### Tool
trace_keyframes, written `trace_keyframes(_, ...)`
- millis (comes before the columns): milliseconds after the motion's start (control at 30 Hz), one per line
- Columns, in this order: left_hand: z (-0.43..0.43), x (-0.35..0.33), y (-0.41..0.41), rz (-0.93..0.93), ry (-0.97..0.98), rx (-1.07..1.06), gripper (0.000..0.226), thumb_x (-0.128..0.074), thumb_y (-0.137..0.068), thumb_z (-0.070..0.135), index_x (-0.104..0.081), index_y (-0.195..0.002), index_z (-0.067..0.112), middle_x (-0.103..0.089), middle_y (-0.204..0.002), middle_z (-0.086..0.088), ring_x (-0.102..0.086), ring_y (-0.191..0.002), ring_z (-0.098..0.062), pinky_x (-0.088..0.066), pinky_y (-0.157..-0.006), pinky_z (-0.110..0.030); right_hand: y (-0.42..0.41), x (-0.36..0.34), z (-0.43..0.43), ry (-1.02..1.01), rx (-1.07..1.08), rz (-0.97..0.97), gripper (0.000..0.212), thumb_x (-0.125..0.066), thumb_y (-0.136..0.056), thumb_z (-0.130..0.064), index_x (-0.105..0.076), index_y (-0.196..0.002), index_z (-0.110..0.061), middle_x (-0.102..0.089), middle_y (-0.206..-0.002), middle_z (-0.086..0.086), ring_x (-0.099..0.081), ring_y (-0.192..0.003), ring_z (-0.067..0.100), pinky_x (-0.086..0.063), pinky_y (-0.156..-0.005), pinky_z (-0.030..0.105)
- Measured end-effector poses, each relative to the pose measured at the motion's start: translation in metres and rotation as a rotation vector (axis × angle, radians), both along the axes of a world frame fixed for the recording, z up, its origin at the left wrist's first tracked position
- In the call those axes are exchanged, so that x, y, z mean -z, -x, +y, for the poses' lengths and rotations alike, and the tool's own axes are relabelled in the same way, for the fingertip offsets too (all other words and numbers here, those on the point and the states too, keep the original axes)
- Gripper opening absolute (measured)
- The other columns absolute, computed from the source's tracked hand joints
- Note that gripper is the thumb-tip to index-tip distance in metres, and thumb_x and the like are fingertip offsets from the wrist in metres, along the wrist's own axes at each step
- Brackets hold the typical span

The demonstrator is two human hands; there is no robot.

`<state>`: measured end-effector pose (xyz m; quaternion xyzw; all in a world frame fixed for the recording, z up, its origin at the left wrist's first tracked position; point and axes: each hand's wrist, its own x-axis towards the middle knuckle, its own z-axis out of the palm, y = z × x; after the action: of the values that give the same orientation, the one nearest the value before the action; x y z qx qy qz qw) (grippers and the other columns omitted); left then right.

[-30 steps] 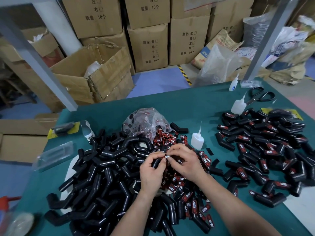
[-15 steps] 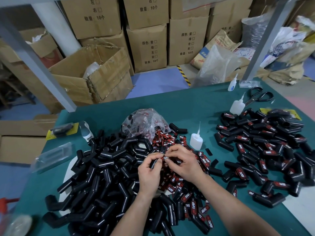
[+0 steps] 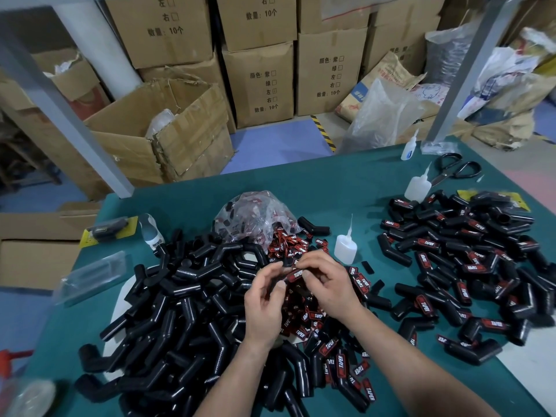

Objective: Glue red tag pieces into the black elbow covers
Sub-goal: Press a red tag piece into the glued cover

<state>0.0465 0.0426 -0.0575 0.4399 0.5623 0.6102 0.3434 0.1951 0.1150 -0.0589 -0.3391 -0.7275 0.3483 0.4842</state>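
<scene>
- Head view: a single red tag (image 3: pixel 294 274) is held in the air above the middle of the table (image 3: pixel 331 188), over the heaped parts and between the two hands.
- The right hand (image 3: pixel 328 287) is closed on the tag, whose right end is pinched between the thumb and the curled fingers.
- The left hand (image 3: pixel 264 302) is set at the tag's left end, with thumb and forefinger curled onto it in a pinch. The remaining fingers are loosely bent.
- A large heap of plain black elbow covers (image 3: pixel 180 296) is spread over the left half of the table, reaching the near edge.
- Loose red tags (image 3: pixel 331 350) are scattered under the hands and toward the near edge, mixed with covers. A clear plastic bag (image 3: pixel 252 215) holding more of them is seen behind, toward the far edge.
- Tagged covers (image 3: pixel 466 266), many with a red label visible, are piled along the right side of the table.
- A small glue bottle (image 3: pixel 345 248) with a thin nozzle is stood upright between the two heaps, just beyond the right hand.
- A second glue bottle (image 3: pixel 416 188) and black-handled scissors (image 3: pixel 454 171) are placed near the far right corner.
- Cardboard boxes (image 3: pixel 258 85) are stacked on the floor beyond the far edge.
</scene>
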Motion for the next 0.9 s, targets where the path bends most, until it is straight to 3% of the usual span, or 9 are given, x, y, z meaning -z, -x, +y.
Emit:
trace_keyframes(100, 0.001, -0.002, 0.006, 0.142, -0.024, -0.079, 0.026, -0.056, -0.099, 0.029, -0.070, -0.120, 0.021, -0.074, -0.114, 0.006, -0.071, -0.109, -0.022, -0.057, -0.093, -0.040, -0.010, -0.022, 0.005, 0.275, -0.110, 0.003, 0.012, -0.065, -0.089, -0.014, -0.075, -0.093, -0.019, -0.067, -0.101, -0.007, -0.064, -0.098, 0.017, -0.053, -0.088, 0.032)
trace_keyframes(267, 0.011, -0.018, 0.034, 0.684, 0.042, -0.259, 0.039, -0.069, -0.086, -0.004, -0.070, -0.117, 0.018, -0.066, -0.121, 0.004, -0.063, -0.113, -0.018, -0.043, -0.101, -0.039, -0.021, -0.038, 0.006, 0.409, -0.523, -0.576, 0.022, -0.071, -0.087, -0.053, -0.076, -0.101, -0.037, -0.073, -0.104, -0.020, -0.068, -0.099, 0.001, -0.053, -0.093, 0.026)
trace_keyframes(367, 0.012, -0.020, 0.060, 1.044, 0.127, -0.418, 0.046, -0.076, -0.074, -0.005, -0.073, -0.116, 0.012, -0.069, -0.121, -0.007, -0.060, -0.117, -0.033, -0.033, -0.105, -0.053, -0.023, -0.042, 0.006, 0.324, -0.335, -0.542, 0.028, -0.066, -0.088, -0.061, -0.074, -0.103, -0.038, -0.070, -0.100, -0.029, -0.066, -0.090, -0.006, -0.051, -0.080, 0.014)
trace_keyframes(467, 0.011, -0.020, 0.081, 1.118, 0.316, -0.487, 0.048, -0.074, -0.076, -0.005, -0.073, -0.121, 0.010, -0.070, -0.121, -0.012, -0.056, -0.123, -0.040, -0.028, -0.110, -0.065, -0.033, -0.047, 0.014, 0.182, -0.053, -0.462, 0.013, -0.069, -0.092, -0.044, -0.074, -0.098, -0.034, -0.067, -0.091, -0.024, -0.063, -0.080, -0.003, -0.045, -0.069, 0.012)
trace_keyframes(567, 0.012, -0.018, 0.086, 1.112, 0.372, -0.434, 0.046, -0.070, -0.085, -0.007, -0.071, -0.128, 0.009, -0.072, -0.122, -0.013, -0.057, -0.124, -0.040, -0.037, -0.107, -0.063, -0.039, -0.051, 0.021, 0.121, 0.175, -0.542, 0.006, -0.071, -0.091, -0.035, -0.073, -0.088, -0.031, -0.064, -0.082, -0.020, -0.060, -0.077, 0.001, -0.050, -0.073, 0.027)
trace_keyframes(667, 0.014, -0.020, 0.076, 0.943, 0.102, -0.317, 0.039, -0.066, -0.097, -0.001, -0.064, -0.136, 0.005, -0.068, -0.128, -0.013, -0.060, -0.121, -0.031, -0.046, -0.109, -0.046, -0.047, -0.056, 0.028, 0.214, 0.504, -0.527, 0.029, -0.068, -0.090, -0.044, -0.054, -0.072, -0.026, -0.058, -0.065, -0.012, -0.059, -0.069, 0.015, -0.047, -0.065, 0.033)
trace_keyframes(733, 0.014, -0.022, 0.061, 0.567, 0.010, -0.190, 0.040, -0.061, -0.104, 0.014, -0.056, -0.144, 0.017, -0.063, -0.136, -0.003, -0.059, -0.123, -0.007, -0.043, -0.109, -0.019, -0.052, -0.054, 0.033, 0.256, 0.630, -0.544, 0.035, -0.062, -0.088, -0.049, -0.045, -0.072, -0.024, -0.054, -0.065, -0.008, -0.055, -0.065, 0.023, -0.039, -0.060, 0.035)
trace_keyframes(833, 0.013, -0.021, 0.030, -0.204, 0.063, 0.067, 0.044, -0.055, -0.106, 0.011, -0.048, -0.144, 0.032, -0.070, -0.126, -0.008, -0.070, -0.117, -0.017, -0.060, -0.094, -0.031, -0.061, -0.043, 0.041, 0.360, 0.655, -0.654, 0.040, -0.064, -0.083, -0.055, -0.049, -0.098, -0.020, -0.057, -0.090, -0.003, -0.054, -0.078, 0.025, -0.038, -0.066, 0.036)
trace_keyframes(900, 0.013, -0.017, 0.021, -0.399, 0.054, 0.122, 0.047, -0.054, -0.103, 0.013, -0.045, -0.143, 0.034, -0.070, -0.127, -0.015, -0.072, -0.113, -0.028, -0.062, -0.087, -0.036, -0.066, -0.031, 0.048, 0.406, 0.601, -0.737, 0.057, -0.069, -0.082, -0.051, -0.051, -0.120, -0.013, -0.055, -0.111, 0.006, -0.055, -0.100, 0.030, -0.045, -0.079, 0.039)
